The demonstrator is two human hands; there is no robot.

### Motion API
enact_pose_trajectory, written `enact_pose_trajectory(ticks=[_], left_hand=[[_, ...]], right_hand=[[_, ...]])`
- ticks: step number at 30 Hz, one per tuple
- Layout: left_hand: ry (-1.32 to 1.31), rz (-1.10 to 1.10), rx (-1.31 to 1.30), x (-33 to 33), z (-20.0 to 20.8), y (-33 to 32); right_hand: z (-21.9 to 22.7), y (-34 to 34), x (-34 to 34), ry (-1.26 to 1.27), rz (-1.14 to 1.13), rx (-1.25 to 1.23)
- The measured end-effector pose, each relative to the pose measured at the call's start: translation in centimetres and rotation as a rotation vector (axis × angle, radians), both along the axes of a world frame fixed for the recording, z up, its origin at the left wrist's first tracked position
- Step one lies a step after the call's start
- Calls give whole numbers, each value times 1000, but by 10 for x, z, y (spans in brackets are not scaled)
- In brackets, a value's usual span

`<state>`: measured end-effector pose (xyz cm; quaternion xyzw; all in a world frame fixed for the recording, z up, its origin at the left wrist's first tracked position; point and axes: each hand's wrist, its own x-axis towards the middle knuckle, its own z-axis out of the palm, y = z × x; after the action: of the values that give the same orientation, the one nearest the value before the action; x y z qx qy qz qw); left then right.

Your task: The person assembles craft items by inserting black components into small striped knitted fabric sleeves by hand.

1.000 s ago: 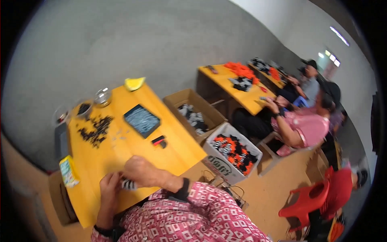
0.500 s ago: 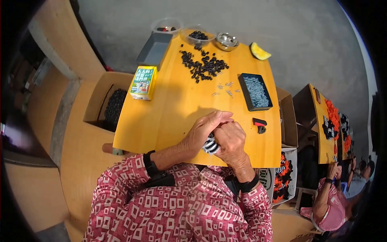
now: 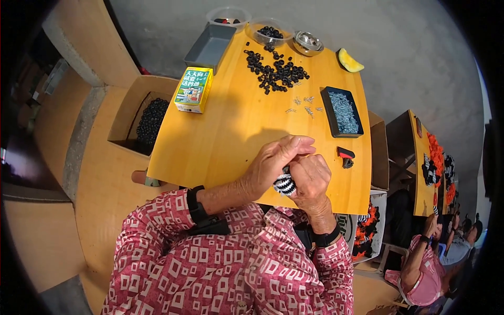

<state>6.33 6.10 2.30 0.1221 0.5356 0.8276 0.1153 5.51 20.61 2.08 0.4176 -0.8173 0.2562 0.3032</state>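
Observation:
My two hands meet over the near edge of the yellow table. In my right hand [image 3: 312,181], closed like a fist, is a small black-and-white striped piece [image 3: 284,185] that looks knitted; its rounded end shows below the fingers. My left hand [image 3: 273,161] reaches across from the left, fingers stretched together over the top of the right fist, its palm beside the striped piece. The hands hide the rest of the piece. Just right of them lies a small red-and-black piece [image 3: 345,153] with a dark lump [image 3: 347,163] at its lower end.
Small black rings [image 3: 278,76] lie scattered at the table's far side, near two clear bowls and a metal bowl [image 3: 307,44]. Screws [image 3: 308,111] lie beside a black tray [image 3: 358,126] full of them. A yellow-green carton [image 3: 194,90], grey tray [image 3: 202,51] and yellow wedge [image 3: 350,62] surround these.
The table and its contents sit slightly higher and further right in view. Both hands stay together around the striped piece, of which a little more shows.

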Motion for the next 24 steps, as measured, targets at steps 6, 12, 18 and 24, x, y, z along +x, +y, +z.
enact_pose_trajectory(ticks=[6,12,18,24], left_hand=[[-100,76,-44,-7,-8,-8],[22,97,-66,0,-20,-12],[73,-3,-239,11,-12,-28],[522,449,-497,29,44,-87]], right_hand=[[2,12,-4,86,-62,25],[7,16,-4,98,-54,59],[5,11,4,36,-12,124],[8,-5,4,-44,18,103]])
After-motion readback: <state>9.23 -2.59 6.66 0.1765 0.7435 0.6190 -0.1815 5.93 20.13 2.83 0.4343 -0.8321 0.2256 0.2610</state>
